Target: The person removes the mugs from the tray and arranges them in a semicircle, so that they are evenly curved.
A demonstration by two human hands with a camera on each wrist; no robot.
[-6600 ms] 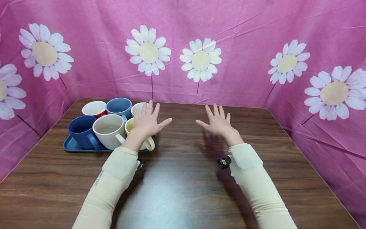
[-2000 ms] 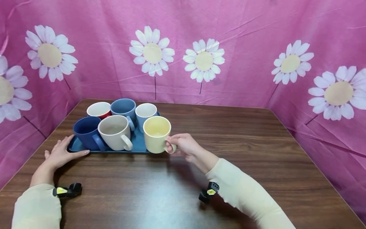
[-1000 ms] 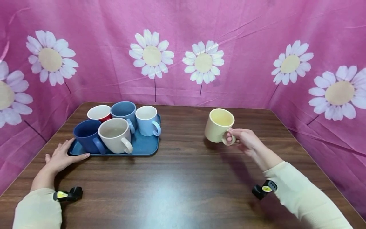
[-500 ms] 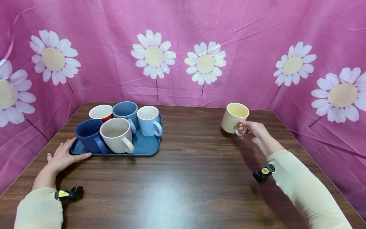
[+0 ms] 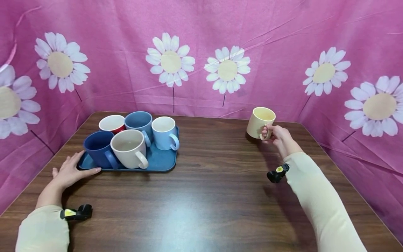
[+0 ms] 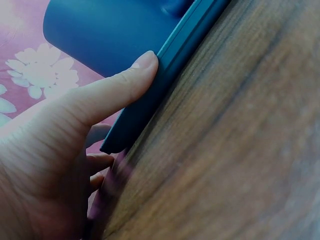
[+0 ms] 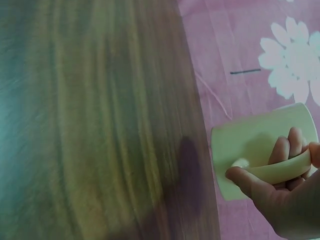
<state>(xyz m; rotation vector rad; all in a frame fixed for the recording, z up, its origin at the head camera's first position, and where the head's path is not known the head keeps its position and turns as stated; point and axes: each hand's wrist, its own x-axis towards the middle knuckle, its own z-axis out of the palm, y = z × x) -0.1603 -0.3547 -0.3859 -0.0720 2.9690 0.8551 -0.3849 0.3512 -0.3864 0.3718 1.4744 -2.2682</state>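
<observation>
Over the far right part of the table, my right hand (image 5: 278, 137) grips the handle of a pale yellow mug (image 5: 257, 123). Its thumb lies on the handle and its fingers pass through it, as the right wrist view shows. The mug hangs upright, with its shadow on the wood below. At the near left corner of the blue tray (image 5: 162, 162), my left hand (image 5: 67, 172) holds the edge, its thumb (image 6: 127, 85) along the front rim and its fingers round the left side. A navy mug (image 5: 99, 148) stands right beside that hand.
Also on the tray stand a beige mug (image 5: 127, 150), a light blue mug (image 5: 162, 134), a mid-blue mug (image 5: 138, 122) and a white-and-red mug (image 5: 111, 123). A pink flowered cloth (image 5: 201, 94) hangs behind the wooden table (image 5: 204, 196).
My right hand has taken the yellow mug off the tray's right end and carried it right and back, slightly farther in the last half second. My left hand went to the tray's left corner and stays there.
</observation>
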